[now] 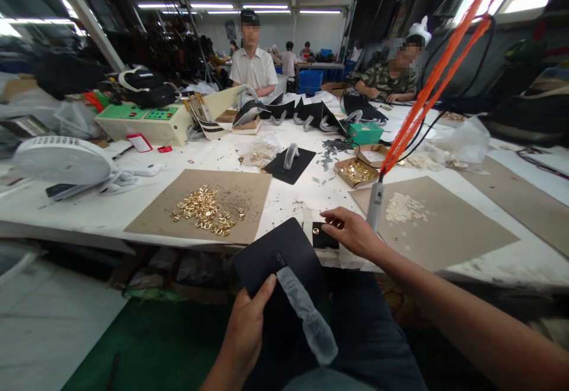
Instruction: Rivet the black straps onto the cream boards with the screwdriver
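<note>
My left hand (249, 326) grips a black leather-like panel (262, 255) by its near edge, thumb on top. A strap wrapped in clear plastic (306, 314) hangs from a small fitting on this panel, over my lap. My right hand (355, 232) reaches over the table's front edge, fingers slightly bent and apart, nothing seen in them. Below its fingertips lies a small black pad (323, 235) with a gold metal piece (316, 231) on it; whether the fingers touch the pad I cannot tell. Close beside that hand hangs a grey powered screwdriver (376, 207) on an orange cord (427, 89).
Gold hardware (204, 208) lies on a brown sheet (151, 219) at left, pale small discs (402, 207) on another at right. Behind are a carton of gold parts (355, 172), another black panel (300, 166), a white fan (62, 160) and two co-workers (253, 68).
</note>
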Available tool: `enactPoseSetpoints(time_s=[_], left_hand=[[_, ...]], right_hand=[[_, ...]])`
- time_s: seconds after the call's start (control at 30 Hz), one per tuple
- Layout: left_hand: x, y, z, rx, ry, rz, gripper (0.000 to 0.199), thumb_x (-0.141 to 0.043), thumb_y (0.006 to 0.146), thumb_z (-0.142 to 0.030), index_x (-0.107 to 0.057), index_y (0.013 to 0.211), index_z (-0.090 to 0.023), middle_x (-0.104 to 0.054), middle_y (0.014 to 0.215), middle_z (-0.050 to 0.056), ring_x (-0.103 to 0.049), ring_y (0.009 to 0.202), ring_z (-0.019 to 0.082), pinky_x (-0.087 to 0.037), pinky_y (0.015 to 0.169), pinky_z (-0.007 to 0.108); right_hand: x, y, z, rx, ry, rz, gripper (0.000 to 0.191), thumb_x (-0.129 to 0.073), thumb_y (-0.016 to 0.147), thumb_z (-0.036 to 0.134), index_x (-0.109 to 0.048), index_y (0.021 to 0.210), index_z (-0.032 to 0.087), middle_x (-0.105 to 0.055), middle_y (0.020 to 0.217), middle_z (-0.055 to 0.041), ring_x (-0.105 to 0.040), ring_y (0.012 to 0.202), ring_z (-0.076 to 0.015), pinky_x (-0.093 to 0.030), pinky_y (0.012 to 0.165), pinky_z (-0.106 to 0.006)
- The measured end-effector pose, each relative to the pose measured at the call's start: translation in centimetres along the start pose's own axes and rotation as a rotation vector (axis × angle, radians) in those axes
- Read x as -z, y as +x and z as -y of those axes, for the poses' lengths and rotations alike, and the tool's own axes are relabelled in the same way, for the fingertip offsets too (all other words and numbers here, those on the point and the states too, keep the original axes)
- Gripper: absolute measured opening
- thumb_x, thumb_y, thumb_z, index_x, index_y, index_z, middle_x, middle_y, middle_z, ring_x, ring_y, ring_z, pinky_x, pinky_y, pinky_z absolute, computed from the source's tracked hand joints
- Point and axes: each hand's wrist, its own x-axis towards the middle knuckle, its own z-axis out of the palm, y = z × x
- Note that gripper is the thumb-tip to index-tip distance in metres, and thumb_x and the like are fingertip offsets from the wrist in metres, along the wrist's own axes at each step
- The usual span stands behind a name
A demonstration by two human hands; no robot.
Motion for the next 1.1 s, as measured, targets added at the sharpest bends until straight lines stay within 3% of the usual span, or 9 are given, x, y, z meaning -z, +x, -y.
enactPoseSetpoints(time_s=[0.07,0.17,0.37,0.5,0.57,0.7,0.8,0.97,1.1], left_hand=[[-0.4,-0.1,-0.3,-0.033,0.043,0.007,0.057,-0.086,0.075,-0.043,-0.074,0.123,-0.015,-0.079,0.115,0.013,-0.071,0.117,0.036,-0.045,0.115,0.052],[-1.3,-0.4,-1.0,-0.111,0.135,0.001,0.058,-0.084,0.077,-0.047,-0.073,0.124,-0.014,-0.079,0.117,0.012,-0.069,0.120,0.036,-0.045,0.115,0.049],[-3.5,-3.6,-2.1,-0.154,0.198,0.062,0.069,-0.067,0.083,-0.070,-0.073,0.126,-0.016,-0.074,0.128,0.013,-0.054,0.138,0.037,-0.045,0.115,0.045],[-4.2,-5.2,-3.0,-0.131,0.206,0.349,0.079,-0.054,0.086,-0.078,-0.062,0.141,-0.023,-0.060,0.149,0.010,-0.048,0.142,0.038,-0.049,0.111,0.047],[-4.3,-4.3,-3.5,-0.208,0.312,0.316,0.074,-0.064,0.085,-0.071,-0.061,0.142,-0.025,-0.059,0.150,0.011,-0.052,0.138,0.038,-0.051,0.108,0.045],[-5.0,-0.1,-3.8,-0.360,0.429,0.074,0.071,-0.090,0.068,-0.042,-0.065,0.131,-0.021,-0.066,0.139,0.015,-0.060,0.130,0.035,-0.053,0.103,0.040],[-5.8,2.5,-2.5,-0.215,0.340,0.203,0.069,-0.091,0.066,-0.036,-0.065,0.128,-0.018,-0.072,0.129,0.015,-0.068,0.119,0.035,-0.057,0.097,0.041],[-6.0,3.7,0.7,-0.015,0.399,0.274,0.059,-0.088,0.069,-0.030,-0.068,0.124,-0.018,-0.078,0.115,0.012,-0.074,0.103,0.034,-0.059,0.090,0.042],[-6.7,5.0,0.5,-0.066,0.549,0.201,0.047,-0.086,0.067,-0.027,-0.072,0.111,-0.018,-0.080,0.099,0.009,-0.075,0.089,0.030,-0.058,0.080,0.037]], right_hand=[[0.6,-1.9,2.7,0.089,0.091,-0.083,0.027,-0.065,0.093,0.034,-0.074,0.115,0.021,-0.072,0.101,-0.0066,-0.067,0.089,-0.0193,-0.053,0.084,-0.032],[0.2,-4.5,6.9,0.226,0.077,0.031,0.035,-0.067,0.093,0.043,-0.073,0.121,0.024,-0.072,0.112,-0.0082,-0.068,0.101,-0.0229,-0.052,0.093,-0.035],[-2.2,-6.6,10.0,0.215,0.019,0.148,0.090,-0.084,0.068,0.066,-0.060,0.142,0.022,-0.060,0.145,-0.0173,-0.057,0.130,-0.0404,-0.038,0.113,-0.056],[-0.2,-6.7,9.3,0.097,0.346,0.160,0.048,-0.074,0.083,0.042,-0.070,0.125,0.022,-0.072,0.126,-0.0095,-0.066,0.115,-0.0299,-0.049,0.103,-0.044],[1.2,-6.6,8.3,-0.063,0.573,0.236,0.026,-0.061,0.090,0.036,-0.074,0.106,0.020,-0.078,0.102,-0.0062,-0.072,0.096,-0.0242,-0.057,0.086,-0.036],[1.7,-6.7,5.1,-0.455,0.931,0.312,0.025,-0.063,0.086,0.036,-0.073,0.095,0.016,-0.078,0.084,-0.0083,-0.074,0.075,-0.0232,-0.060,0.068,-0.032],[0.4,-7.6,2.7,-0.608,1.105,0.367,0.028,-0.070,0.081,0.036,-0.073,0.100,0.016,-0.079,0.089,-0.0097,-0.075,0.077,-0.0243,-0.061,0.074,-0.037],[-1.1,-9.1,0.5,-0.524,0.953,0.354,0.029,-0.074,0.083,0.040,-0.075,0.104,0.020,-0.079,0.103,-0.0070,-0.074,0.098,-0.0272,-0.059,0.089,-0.040],[-1.7,-7.9,0.2,-0.483,0.673,0.246,0.026,-0.068,0.089,0.044,-0.075,0.094,0.020,-0.079,0.095,-0.0057,-0.074,0.087,-0.0271,-0.059,0.076,-0.036]])
